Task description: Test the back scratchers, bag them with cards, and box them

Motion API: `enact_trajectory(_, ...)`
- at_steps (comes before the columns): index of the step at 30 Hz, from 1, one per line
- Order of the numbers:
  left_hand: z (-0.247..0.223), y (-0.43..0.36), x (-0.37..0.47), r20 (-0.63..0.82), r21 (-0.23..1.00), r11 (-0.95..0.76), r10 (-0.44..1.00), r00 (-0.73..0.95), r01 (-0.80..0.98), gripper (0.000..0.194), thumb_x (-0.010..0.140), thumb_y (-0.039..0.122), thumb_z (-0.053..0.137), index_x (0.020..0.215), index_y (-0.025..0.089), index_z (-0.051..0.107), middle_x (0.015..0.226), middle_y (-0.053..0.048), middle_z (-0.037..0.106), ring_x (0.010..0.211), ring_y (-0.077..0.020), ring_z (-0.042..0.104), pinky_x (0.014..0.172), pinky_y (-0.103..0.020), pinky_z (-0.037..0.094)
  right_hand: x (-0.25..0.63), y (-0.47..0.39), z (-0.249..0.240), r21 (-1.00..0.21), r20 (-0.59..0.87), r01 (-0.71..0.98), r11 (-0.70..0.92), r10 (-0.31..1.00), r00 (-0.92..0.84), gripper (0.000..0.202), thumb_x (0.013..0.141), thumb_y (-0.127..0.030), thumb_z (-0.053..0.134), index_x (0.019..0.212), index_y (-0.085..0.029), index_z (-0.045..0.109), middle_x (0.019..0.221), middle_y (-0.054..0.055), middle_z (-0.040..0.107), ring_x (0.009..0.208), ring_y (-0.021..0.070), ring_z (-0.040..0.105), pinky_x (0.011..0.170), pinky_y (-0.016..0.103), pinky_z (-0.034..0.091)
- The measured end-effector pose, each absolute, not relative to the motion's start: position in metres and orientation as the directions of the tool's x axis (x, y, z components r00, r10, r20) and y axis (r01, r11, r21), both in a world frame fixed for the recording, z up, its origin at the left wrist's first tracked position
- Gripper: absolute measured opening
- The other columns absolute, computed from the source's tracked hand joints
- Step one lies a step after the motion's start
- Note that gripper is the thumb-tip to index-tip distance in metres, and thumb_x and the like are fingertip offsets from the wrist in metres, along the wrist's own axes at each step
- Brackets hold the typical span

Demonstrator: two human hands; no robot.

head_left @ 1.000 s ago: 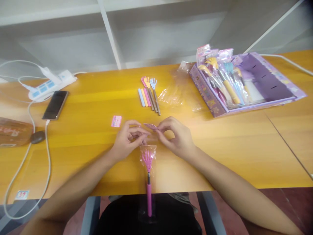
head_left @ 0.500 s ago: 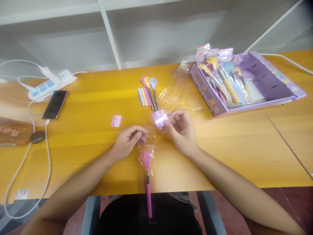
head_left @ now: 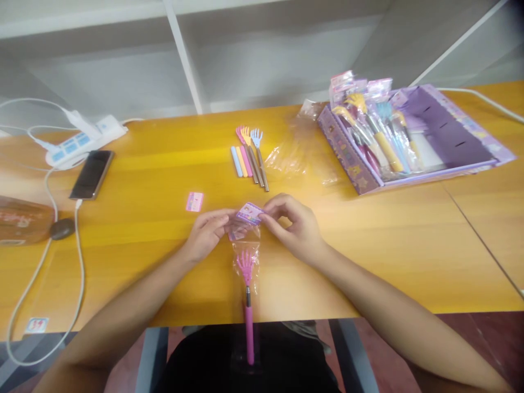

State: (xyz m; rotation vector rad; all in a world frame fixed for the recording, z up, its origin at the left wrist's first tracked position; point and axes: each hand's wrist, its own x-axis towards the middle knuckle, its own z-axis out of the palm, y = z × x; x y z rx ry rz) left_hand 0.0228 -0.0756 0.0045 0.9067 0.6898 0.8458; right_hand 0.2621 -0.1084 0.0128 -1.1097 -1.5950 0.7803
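Observation:
My right hand (head_left: 292, 221) pinches a small purple printed card (head_left: 250, 213) by its right edge. Opposite it, my left hand (head_left: 208, 232) is closed on the top end of a clear plastic bag (head_left: 257, 256); the card lies just over that end. Inside the bag is a pink hand-shaped back scratcher (head_left: 249, 322) with a metal neck, its handle reaching past the table edge over my lap. A pink card (head_left: 195, 201) lies flat left of my hands. Beyond them are several back scratcher parts: hand-shaped heads on metal rods (head_left: 258, 161) and coloured handles (head_left: 241, 162).
At the back right a purple box (head_left: 448, 128) holds several bagged back scratchers (head_left: 379, 134). Beside it lies loose clear film (head_left: 290, 158). On the left are a power strip (head_left: 88, 142), a phone (head_left: 92, 174), white cables and an orange package (head_left: 24, 221).
My right hand has brought the purple card left and toward me, from near the metal rods to the bag's top end. My left hand has stayed near the bag.

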Motion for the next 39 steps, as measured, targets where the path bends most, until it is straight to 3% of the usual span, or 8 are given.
enact_trajectory(5,0.0030,-0.0736,0.0226,-0.164,0.862,0.378,0.839,0.518,-0.339,0.038,0.094,0.043,0.076,0.111,0.010,0.086,0.109,-0.019,0.085,0.096,-0.0341,0.083,0.090,-0.049,0.065,0.2624,-0.1078,0.0159,-0.850,0.414,0.292,0.438,0.899,-0.143,0.005,0.103,-0.020,0.069,0.107,-0.023,0.067,0.089,0.002,0.071,0.076,0.0153,0.069,0.067,0.030,0.057)
enact_trajectory(14,0.0027,-0.0733,0.0218,-0.132,0.869,0.377,0.802,0.583,-0.321,0.042,0.096,0.046,0.076,0.118,0.011,0.085,0.115,-0.020,0.084,0.099,-0.0332,0.082,0.092,-0.045,0.064,0.2640,-0.1080,0.0184,-0.744,0.511,0.354,0.567,0.824,-0.245,0.025,0.104,-0.012,0.064,0.123,-0.024,0.072,0.099,0.005,0.068,0.080,0.0173,0.064,0.070,0.033,0.056)
enact_trajectory(26,-0.0006,-0.0735,0.0204,-0.099,0.878,0.366,0.767,0.634,-0.307,0.046,0.100,0.047,0.071,0.131,0.015,0.081,0.124,-0.018,0.082,0.112,-0.0318,0.079,0.099,-0.045,0.063,0.2658,-0.1093,0.0214,-0.749,0.472,0.342,0.567,0.820,-0.324,0.025,0.106,-0.013,0.060,0.124,-0.023,0.073,0.103,0.007,0.066,0.090,0.0197,0.066,0.076,0.036,0.057)
enact_trajectory(36,0.0008,-0.0740,0.0200,-0.097,0.900,0.337,0.772,0.629,-0.275,0.046,0.100,0.047,0.068,0.133,0.017,0.081,0.135,-0.018,0.078,0.123,-0.0333,0.075,0.101,-0.043,0.060,0.2644,-0.1103,0.0167,-0.750,0.452,0.320,0.579,0.802,-0.391,0.024,0.105,-0.014,0.059,0.120,-0.025,0.074,0.104,0.006,0.055,0.090,0.0193,0.062,0.074,0.035,0.056)
enact_trajectory(39,0.0007,-0.0740,0.0201,-0.079,0.896,0.332,0.773,0.629,-0.295,0.045,0.100,0.047,0.068,0.133,0.018,0.081,0.135,-0.018,0.079,0.123,-0.0330,0.075,0.101,-0.044,0.060,0.2645,-0.1123,0.0153,-0.761,0.432,0.339,0.553,0.822,-0.372,0.030,0.105,-0.017,0.059,0.132,-0.027,0.069,0.113,0.007,0.055,0.088,0.0179,0.063,0.075,0.036,0.059)
